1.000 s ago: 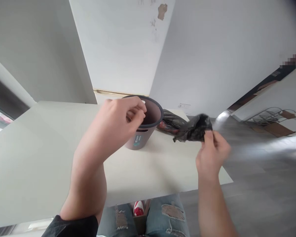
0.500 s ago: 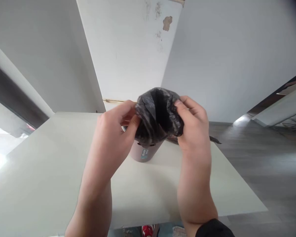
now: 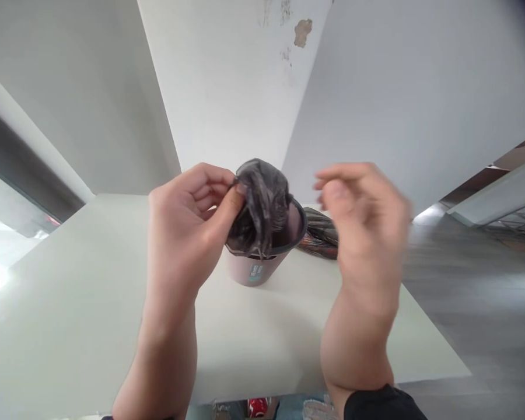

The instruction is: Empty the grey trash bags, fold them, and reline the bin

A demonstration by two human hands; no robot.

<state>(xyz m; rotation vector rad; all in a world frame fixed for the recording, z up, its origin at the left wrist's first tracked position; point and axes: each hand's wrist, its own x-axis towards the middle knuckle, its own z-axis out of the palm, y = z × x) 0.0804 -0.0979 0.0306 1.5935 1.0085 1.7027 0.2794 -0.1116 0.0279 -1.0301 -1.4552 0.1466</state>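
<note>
A black plastic garbage bag (image 3: pixel 262 201), bunched up, is pinched between the thumb and fingers of my left hand (image 3: pixel 190 219). It hangs over the left part of a pinkish trash can (image 3: pixel 249 269) with a dark rim and a small label on its front. Part of the can's inside shows to the right of the bag. My right hand (image 3: pixel 367 227) is off to the right, apart from the bag, with its fingers loosely bent and nothing visible in them; it is slightly blurred.
Behind the can, to the right, lies another dark plastic bag (image 3: pixel 321 233) with something orange-brown showing through. All stand on a pale table (image 3: pixel 91 303). A white wall (image 3: pixel 227 87) with peeled patches rises behind. Grey floor (image 3: pixel 472 291) lies to the right.
My right hand has let go of the garbage bag and moved right. The bag's opening has collapsed toward my left hand, uncovering the can's rim and the other bag behind.
</note>
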